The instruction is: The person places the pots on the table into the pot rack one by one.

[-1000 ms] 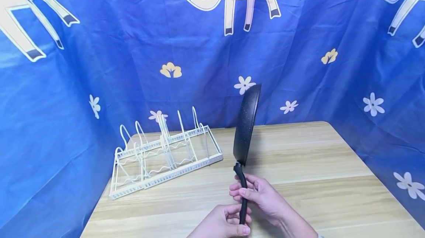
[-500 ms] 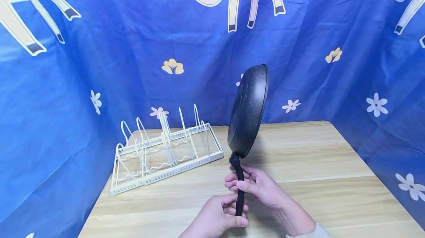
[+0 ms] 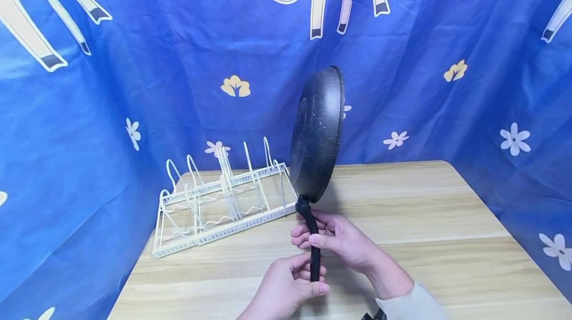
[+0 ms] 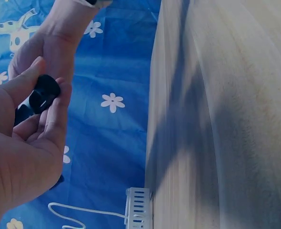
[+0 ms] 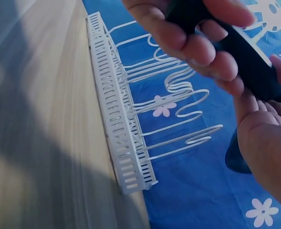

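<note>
A black speckled frying pan is held up on edge above the table, its handle pointing down toward me. My left hand pinches the lower end of that handle between thumb and fingers. Higher up, close below the pan body, my right hand grips the handle from the right side. The right wrist view has both hands round the black handle. In the left wrist view the handle's end pokes out between left thumb and fingers. The pan's inner face is turned away to the right and hidden.
To the left on the wooden table stands a white wire pan rack with several upright loops; the pan overlaps its right end in the head view. A blue printed curtain encloses the back and sides.
The pan has risen and shifted left toward the rack, turning so that more of its outer side shows. Both hands moved with it, keeping their grip on the handle.
</note>
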A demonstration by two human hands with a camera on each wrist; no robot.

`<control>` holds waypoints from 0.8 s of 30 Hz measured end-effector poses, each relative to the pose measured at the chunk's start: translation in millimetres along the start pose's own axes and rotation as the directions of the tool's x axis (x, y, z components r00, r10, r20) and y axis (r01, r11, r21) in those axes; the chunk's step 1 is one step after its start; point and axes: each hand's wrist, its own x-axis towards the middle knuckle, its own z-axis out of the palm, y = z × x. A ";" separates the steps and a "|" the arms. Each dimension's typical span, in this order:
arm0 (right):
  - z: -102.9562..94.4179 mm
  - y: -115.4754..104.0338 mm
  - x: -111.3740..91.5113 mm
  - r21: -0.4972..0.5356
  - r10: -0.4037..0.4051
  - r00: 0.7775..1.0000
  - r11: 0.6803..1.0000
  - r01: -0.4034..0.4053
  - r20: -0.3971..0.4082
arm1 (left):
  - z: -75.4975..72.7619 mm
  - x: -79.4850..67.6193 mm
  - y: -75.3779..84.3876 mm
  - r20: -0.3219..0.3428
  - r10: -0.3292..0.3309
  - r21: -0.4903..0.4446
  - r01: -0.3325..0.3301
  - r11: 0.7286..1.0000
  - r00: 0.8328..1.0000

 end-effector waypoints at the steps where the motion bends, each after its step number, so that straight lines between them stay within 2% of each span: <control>1: 0.4 -0.9 2.4 -0.002 -0.006 1.000 1.000 0.006 0.012 | -0.7 -1.1 1.1 -0.004 0.001 -0.004 -0.001 1.000 1.000; 7: 1.5 -5.5 17.6 -0.021 -0.036 0.993 0.999 0.039 0.110 | -2.2 -6.4 5.1 -0.046 0.006 -0.033 -0.007 0.999 0.999; 13: 2.4 -9.8 28.3 0.011 -0.038 0.978 0.999 0.036 0.205 | -3.5 -11.0 6.5 -0.081 0.022 -0.024 -0.024 0.999 0.997; 24: 2.8 -15.9 35.7 0.009 -0.022 0.964 1.000 0.020 0.264 | -3.1 -15.3 7.8 -0.136 0.047 -0.019 -0.050 0.999 0.990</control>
